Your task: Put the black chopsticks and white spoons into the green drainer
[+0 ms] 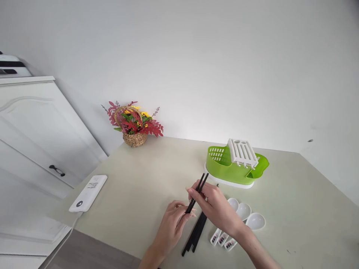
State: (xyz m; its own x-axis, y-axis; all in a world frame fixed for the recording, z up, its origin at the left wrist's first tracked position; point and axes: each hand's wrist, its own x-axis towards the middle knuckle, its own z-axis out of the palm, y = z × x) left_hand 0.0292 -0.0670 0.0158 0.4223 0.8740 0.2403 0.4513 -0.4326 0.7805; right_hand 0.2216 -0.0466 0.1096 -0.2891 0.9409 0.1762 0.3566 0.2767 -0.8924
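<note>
Two black chopsticks [200, 186] are held up at a slant between my hands. My left hand [176, 219] pinches their lower ends, while the fingers of my right hand [214, 201] close around them higher up. Under my right hand more black chopsticks [196, 235] lie bunched on the table, their far part mostly covered by the hand. Beside them, partly hidden by my right wrist, are three white spoons [255, 222] with printed handles. A green utensil holder [228, 170] with a white slotted rack [243, 153] stands just beyond my right hand.
A wicker basket of artificial flowers [135, 139] stands at the table's back left, near the wall. On the left edge lies a white power bank [88, 193] with a cable hanging down. A white cabinet [36, 138] stands to the left of the table [134, 179].
</note>
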